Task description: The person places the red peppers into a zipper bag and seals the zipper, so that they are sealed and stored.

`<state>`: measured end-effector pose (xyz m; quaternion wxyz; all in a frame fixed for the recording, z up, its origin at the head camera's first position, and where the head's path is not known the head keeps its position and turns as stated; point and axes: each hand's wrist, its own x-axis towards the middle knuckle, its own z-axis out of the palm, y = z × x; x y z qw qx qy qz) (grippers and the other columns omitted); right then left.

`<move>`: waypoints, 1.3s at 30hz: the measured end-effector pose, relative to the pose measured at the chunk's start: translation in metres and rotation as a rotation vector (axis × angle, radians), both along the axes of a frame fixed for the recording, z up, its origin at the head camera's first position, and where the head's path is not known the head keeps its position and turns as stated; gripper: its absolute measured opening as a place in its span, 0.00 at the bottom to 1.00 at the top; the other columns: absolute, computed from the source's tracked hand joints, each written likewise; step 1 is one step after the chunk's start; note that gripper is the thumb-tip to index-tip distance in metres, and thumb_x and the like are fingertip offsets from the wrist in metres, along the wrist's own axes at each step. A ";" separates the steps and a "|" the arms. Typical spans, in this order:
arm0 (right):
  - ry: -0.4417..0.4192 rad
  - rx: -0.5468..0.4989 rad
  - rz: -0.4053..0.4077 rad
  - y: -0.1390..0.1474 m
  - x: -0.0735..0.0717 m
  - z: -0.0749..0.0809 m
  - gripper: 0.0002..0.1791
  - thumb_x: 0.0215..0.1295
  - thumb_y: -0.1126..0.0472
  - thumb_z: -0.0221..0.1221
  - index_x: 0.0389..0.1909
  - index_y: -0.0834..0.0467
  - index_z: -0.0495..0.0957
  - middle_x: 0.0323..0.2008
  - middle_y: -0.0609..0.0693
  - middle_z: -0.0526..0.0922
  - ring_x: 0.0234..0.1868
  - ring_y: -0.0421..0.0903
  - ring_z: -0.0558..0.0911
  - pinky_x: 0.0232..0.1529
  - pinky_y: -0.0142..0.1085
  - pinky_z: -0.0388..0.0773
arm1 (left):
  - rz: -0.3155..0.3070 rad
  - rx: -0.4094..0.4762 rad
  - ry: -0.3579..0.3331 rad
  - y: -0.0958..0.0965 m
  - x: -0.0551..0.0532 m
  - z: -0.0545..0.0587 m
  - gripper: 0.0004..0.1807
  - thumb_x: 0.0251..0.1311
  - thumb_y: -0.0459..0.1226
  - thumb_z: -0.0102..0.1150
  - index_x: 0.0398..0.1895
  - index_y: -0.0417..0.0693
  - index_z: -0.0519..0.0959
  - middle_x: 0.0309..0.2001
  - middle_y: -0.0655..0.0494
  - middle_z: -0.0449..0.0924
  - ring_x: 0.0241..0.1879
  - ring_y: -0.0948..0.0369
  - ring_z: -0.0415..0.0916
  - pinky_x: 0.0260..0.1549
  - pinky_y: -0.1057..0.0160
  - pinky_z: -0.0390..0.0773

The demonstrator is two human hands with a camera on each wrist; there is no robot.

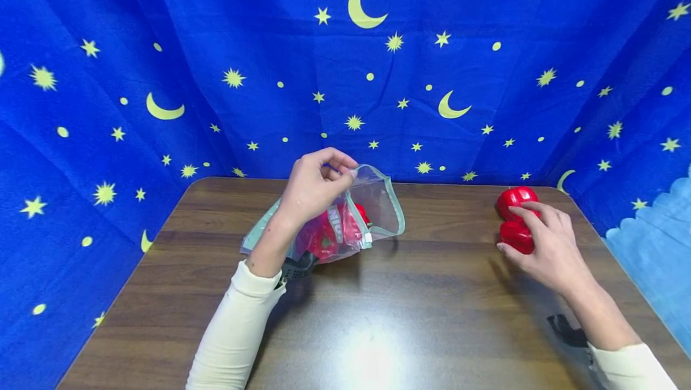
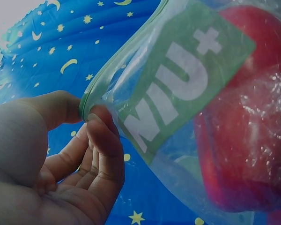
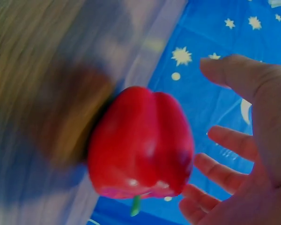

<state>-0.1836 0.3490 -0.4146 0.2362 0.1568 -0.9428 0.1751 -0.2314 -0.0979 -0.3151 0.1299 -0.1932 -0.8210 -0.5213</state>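
With thumb and fingertip, my left hand pinches the green zip rim of a clear zip bag; the left wrist view shows this pinch and the bag's printed label. Red bell peppers show through the plastic, and the bag's mouth gapes to the right. At the table's right side two more red bell peppers sit close together, a farther one and a nearer one. Around the nearer one my right hand spreads its fingers. The right wrist view shows a pepper with a green stem in front of the spread fingers.
The brown wooden table carries everything. A blue curtain with yellow stars and moons stands along its back and sides. Light blue scalloped cloth hangs at the right edge. A white slider sits on the bag's zip.
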 end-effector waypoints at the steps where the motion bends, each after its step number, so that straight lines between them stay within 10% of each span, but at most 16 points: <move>1: -0.026 0.008 -0.019 0.003 0.000 -0.001 0.45 0.42 0.59 0.81 0.64 0.66 0.75 0.63 0.72 0.70 0.62 0.77 0.63 0.57 0.71 0.59 | 0.001 0.000 -0.003 0.000 0.000 0.000 0.06 0.65 0.34 0.69 0.43 0.48 0.88 0.33 0.56 0.84 0.28 0.60 0.80 0.24 0.65 0.74; 18: -0.243 0.021 -0.133 0.032 -0.003 -0.009 0.50 0.43 0.60 0.83 0.66 0.71 0.69 0.57 0.74 0.69 0.53 0.75 0.72 0.49 0.74 0.75 | 0.004 0.004 -0.005 0.000 0.000 0.001 0.05 0.65 0.34 0.69 0.43 0.48 0.88 0.33 0.56 0.84 0.28 0.60 0.80 0.24 0.64 0.74; 39: -0.173 0.015 -0.108 0.019 -0.002 0.003 0.38 0.49 0.62 0.77 0.60 0.72 0.74 0.51 0.71 0.74 0.49 0.70 0.75 0.44 0.67 0.75 | -0.002 0.006 -0.006 0.000 -0.001 -0.001 0.05 0.65 0.33 0.69 0.42 0.47 0.88 0.32 0.56 0.84 0.27 0.61 0.80 0.23 0.66 0.73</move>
